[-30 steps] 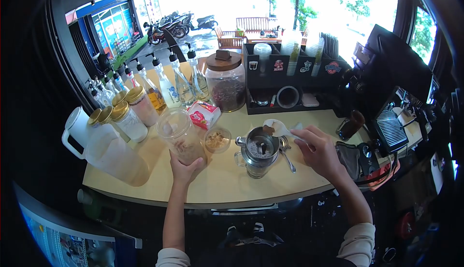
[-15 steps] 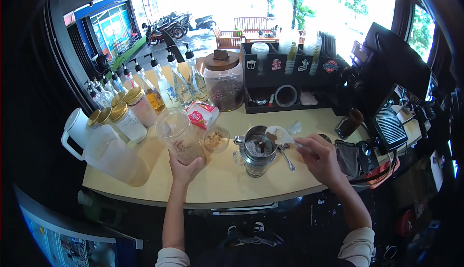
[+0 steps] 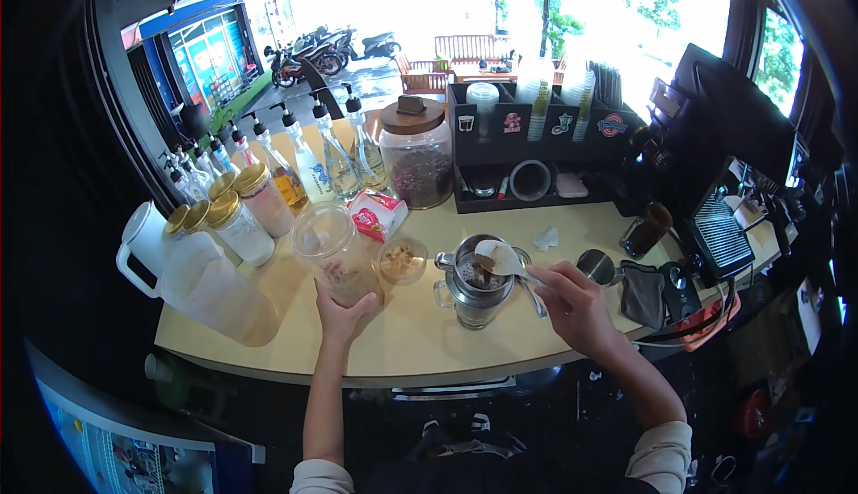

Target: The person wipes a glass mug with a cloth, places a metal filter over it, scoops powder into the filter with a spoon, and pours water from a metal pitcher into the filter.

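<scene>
My left hand (image 3: 344, 311) is wrapped round the lower part of a clear plastic jar (image 3: 332, 253), which has some brown matter inside and stands without a lid. In my right hand (image 3: 576, 304) is the handle of a white scoop (image 3: 502, 258), tilted over a metal drip coffee filter (image 3: 483, 285). Brown powder shows at the scoop's tip and inside the filter. Below the filter is a glass mug (image 3: 474, 315) with a handle on its left. Beside the jar lies a round lid (image 3: 401, 261) with light-brown bits on it. A metal spoon (image 3: 537, 303) rests partly behind the mug.
Pump bottles (image 3: 308, 163), gold-lidded jars (image 3: 239, 230) and a plastic pitcher (image 3: 214, 288) stand left. Behind are a red-and-white packet (image 3: 376, 214), a wooden-lidded jar (image 3: 416, 159) and a black cup organizer (image 3: 536, 150). A metal cup (image 3: 596, 266) and dark cloth (image 3: 642, 294) lie right.
My right hand has moved slightly left with the scoop, whose tip is now over the filter's opening and tipped further. The metal cup has come into view behind the hand. My left hand stays on the jar.
</scene>
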Motion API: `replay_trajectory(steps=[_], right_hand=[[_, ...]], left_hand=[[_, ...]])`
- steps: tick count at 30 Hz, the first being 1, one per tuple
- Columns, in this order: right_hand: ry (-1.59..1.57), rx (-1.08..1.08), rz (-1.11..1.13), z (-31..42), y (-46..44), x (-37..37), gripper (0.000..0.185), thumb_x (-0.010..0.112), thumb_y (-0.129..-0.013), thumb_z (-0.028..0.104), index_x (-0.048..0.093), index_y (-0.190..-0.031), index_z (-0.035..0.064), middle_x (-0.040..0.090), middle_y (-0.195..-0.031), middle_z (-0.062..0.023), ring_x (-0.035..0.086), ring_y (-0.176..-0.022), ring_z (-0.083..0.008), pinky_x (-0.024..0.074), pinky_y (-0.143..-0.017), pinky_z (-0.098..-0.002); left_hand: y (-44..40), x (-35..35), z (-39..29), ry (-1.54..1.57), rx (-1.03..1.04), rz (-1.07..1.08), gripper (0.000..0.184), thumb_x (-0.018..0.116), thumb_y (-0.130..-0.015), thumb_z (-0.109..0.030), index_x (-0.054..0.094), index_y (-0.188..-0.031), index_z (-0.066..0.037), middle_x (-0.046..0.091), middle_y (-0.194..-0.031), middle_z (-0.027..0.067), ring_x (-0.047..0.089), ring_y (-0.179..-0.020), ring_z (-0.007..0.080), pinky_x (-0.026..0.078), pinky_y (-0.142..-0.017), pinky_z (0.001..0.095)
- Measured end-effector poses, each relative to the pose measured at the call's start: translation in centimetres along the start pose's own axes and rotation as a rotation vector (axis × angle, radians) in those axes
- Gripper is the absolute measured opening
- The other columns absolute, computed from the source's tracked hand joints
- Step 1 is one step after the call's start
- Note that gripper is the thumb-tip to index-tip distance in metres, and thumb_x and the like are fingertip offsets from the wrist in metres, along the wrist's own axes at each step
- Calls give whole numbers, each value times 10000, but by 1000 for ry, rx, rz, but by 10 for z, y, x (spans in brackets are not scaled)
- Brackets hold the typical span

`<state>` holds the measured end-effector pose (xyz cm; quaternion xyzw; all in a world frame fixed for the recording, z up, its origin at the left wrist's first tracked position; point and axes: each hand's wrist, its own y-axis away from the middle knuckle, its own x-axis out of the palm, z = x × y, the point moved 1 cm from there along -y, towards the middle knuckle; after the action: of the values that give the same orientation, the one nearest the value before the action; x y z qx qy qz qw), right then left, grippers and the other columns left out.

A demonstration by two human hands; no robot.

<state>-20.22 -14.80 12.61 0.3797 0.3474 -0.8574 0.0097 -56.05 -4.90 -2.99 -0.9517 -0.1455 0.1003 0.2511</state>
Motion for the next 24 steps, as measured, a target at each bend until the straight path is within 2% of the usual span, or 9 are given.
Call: replay_trajectory(steps=[2,5,8,11,24], right_hand=[[35,-23,43,-1,-2,2,372,587,-827,-18,566,-1181,94,577,-842,-109,588,-640,-274,471,-558,-367],[25,-42,-4,2,-4,4,364,581,-834,-1,562,-1185,95,584,-865,-111,596,-651,-305,486,-563,-386],[77,-16,54,-1,-4,7,352,572,-841,11,563,-1183,94,589,-878,-110,606,-667,-318,500,-567,-391],[75,-25,21,0,-4,8,354,567,-843,15,559,-1189,90,589,-877,-110,611,-685,-327,505,-573,-401],[81,-17,56,0,-2,8,371,566,-840,10,549,-1203,82,590,-863,-109,616,-689,-314,509,-571,-398]], left_hand=[[1,1,-2,7,-8,0,906,861,-564,-159,342,-1290,-2,509,-1205,137,509,-1125,244,425,-959,361],[0,1,-4,-1,0,0,903,858,-566,-154,342,-1292,-5,506,-1208,136,507,-1127,243,422,-960,360],[2,0,-1,-4,-11,-1,901,856,-568,-149,342,-1293,-6,500,-1215,135,502,-1132,244,418,-965,360],[0,1,3,16,-22,4,903,855,-567,-142,340,-1296,-7,495,-1221,135,496,-1138,246,414,-970,361],[1,2,-5,50,-25,-6,907,854,-562,-126,336,-1297,-2,494,-1224,135,490,-1150,243,408,-980,363]])
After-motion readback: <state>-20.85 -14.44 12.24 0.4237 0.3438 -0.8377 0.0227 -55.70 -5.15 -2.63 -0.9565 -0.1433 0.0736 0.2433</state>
